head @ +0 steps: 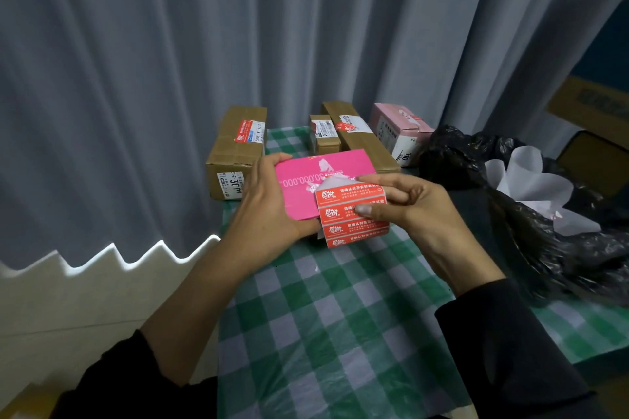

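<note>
- A grey curtain (170,78) is hung behind the counter and along its left edge.
- The counter (340,333) is covered with a green-and-white checked cloth. Bare cloth is seen over its near half, between the two forearms.
- The right edge is crowded by a black bag (544,248), in which crumpled white paper (531,180) is held.
- The far edge is lined with boxes:
  - a large cardboard box (235,150) is set at the far left corner, partly over the edge;
  - a long cardboard box (360,143) is laid right of the middle;
  - a pale pink box (398,129) is placed beside it, against the bag;
  - a small cardboard box (325,139) is tucked against the long one's left side.
- The left hand (269,211) is clamped on the packet's left side, with the thumb laid on top and the fingers curled beneath.
- The right hand (418,207) is closed on the label sheet, which is pinched under the thumb.
- The pink packet (316,173) is held above the middle of the counter, just in front of the boxes. It is bright pink and flat with a rounded corner. White numerals are printed upside down on it, and a torn white patch is seen on its face.
- The label sheet (350,218) is laid over the packet's near right corner. Four orange-red rows with white lettering are shown on it.
</note>
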